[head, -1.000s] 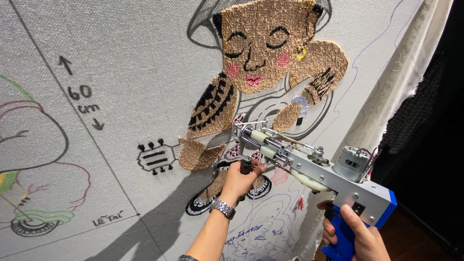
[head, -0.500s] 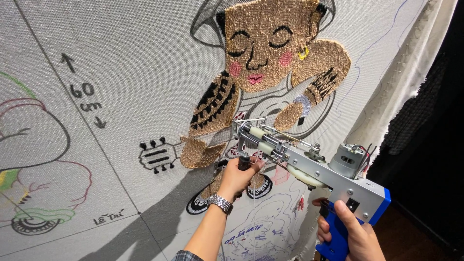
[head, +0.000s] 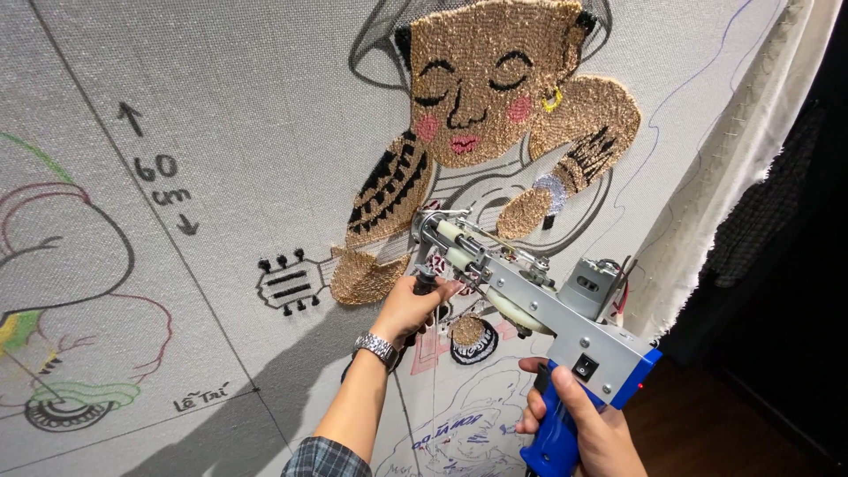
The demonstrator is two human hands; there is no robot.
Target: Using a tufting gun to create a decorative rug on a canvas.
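Note:
A grey and blue tufting gun [head: 539,305] points its needle end at a stretched white backing cloth [head: 238,106]. My left hand [head: 409,305], with a metal wristwatch, grips the gun's black front handle close to the cloth. My right hand [head: 579,424] is closed around the blue rear grip under the switch. The gun's tip sits by the tufted tan arm and hand of a cartoon figure [head: 481,97] with a tan face, closed eyes and pink cheeks. A drawn guitar headstock [head: 287,284] lies left of the tip.
More line drawings cover the cloth: a coloured outline [head: 62,291] at the far left and blue sketching [head: 459,424] below the gun. The cloth's frayed right edge [head: 724,177] hangs beside a dark room and wooden floor [head: 707,424].
The view has shifted slightly, so the gun and both hands sit a little lower against the cloth. Both grips are unchanged.

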